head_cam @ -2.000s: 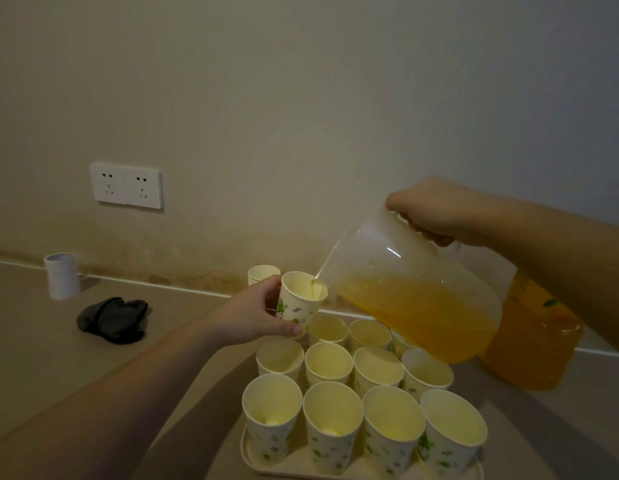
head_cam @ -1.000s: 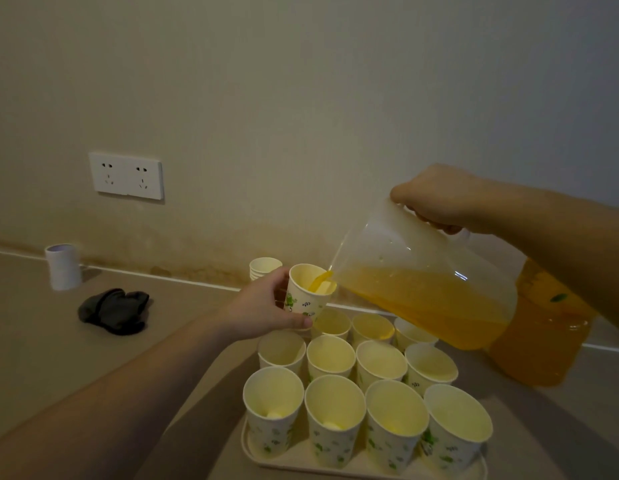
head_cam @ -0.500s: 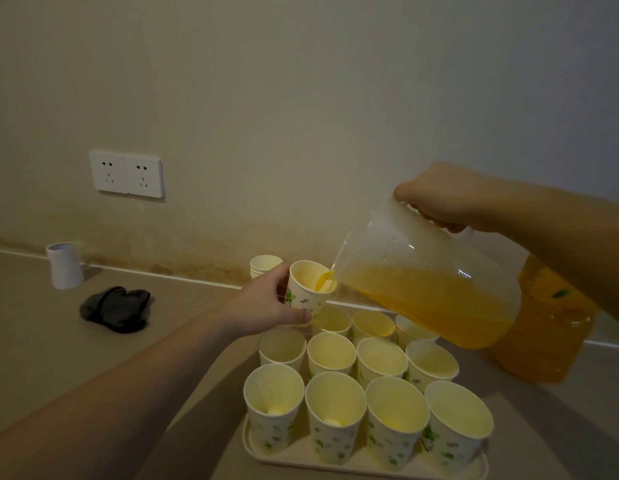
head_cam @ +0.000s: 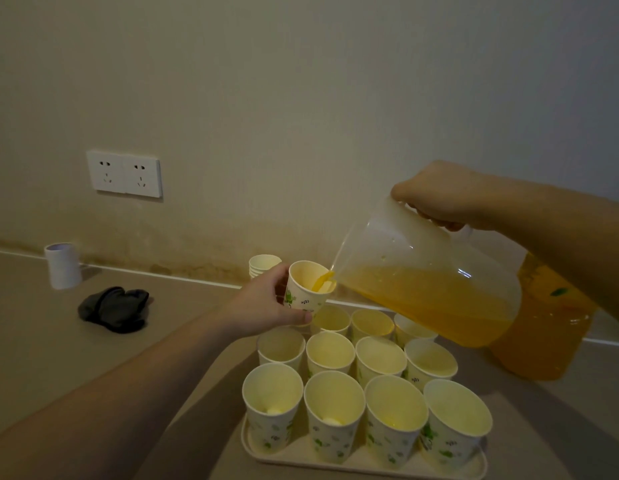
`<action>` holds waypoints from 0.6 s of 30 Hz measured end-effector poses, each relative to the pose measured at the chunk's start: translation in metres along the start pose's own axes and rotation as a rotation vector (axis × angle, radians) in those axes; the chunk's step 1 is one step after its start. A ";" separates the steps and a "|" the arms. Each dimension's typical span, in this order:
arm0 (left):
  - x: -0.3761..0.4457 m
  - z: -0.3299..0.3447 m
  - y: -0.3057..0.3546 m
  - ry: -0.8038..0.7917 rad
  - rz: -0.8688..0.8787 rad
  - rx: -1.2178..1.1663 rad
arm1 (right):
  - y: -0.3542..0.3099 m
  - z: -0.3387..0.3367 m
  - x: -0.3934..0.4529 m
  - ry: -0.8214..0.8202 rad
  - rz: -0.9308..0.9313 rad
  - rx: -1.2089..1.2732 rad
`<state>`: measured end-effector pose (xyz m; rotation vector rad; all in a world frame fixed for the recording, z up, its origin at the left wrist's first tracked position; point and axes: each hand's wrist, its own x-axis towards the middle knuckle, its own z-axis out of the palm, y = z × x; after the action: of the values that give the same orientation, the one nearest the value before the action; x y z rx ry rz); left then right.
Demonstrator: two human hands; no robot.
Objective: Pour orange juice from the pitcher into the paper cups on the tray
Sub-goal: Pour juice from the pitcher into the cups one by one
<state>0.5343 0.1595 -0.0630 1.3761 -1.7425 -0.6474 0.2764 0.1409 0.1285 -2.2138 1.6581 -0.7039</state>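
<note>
**Juice running from the tilted pitcher into the cup you hold**

Your right hand point(head_cam: 443, 197) curls its fingers round the handle of the clear plastic pitcher point(head_cam: 422, 271), tipped steeply toward your left with its spout over a paper cup point(head_cam: 306, 289). The pitcher is roughly half full of cloudy orange juice, and a short orange stream falls from the spout into the cup. Your left hand point(head_cam: 263, 306) grips that cup, thumb on the near side and fingers wrapped behind, holding it tilted above the back row of the tray point(head_cam: 356, 465). The cup is white with small green leaf prints. Other paper cups stand in rows on the tray, upright and close together. A large orange jug point(head_cam: 550, 327) stands behind the pitcher, by the wall.
</note>
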 end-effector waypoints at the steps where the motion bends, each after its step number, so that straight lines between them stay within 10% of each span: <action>1: 0.000 0.000 0.000 0.000 -0.001 -0.003 | 0.000 0.000 0.000 0.000 0.003 -0.004; 18: -0.001 0.002 -0.001 0.027 0.004 -0.010 | -0.001 0.000 0.002 0.000 -0.002 -0.009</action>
<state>0.5332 0.1598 -0.0651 1.3678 -1.7184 -0.6322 0.2776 0.1392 0.1296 -2.2221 1.6623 -0.6981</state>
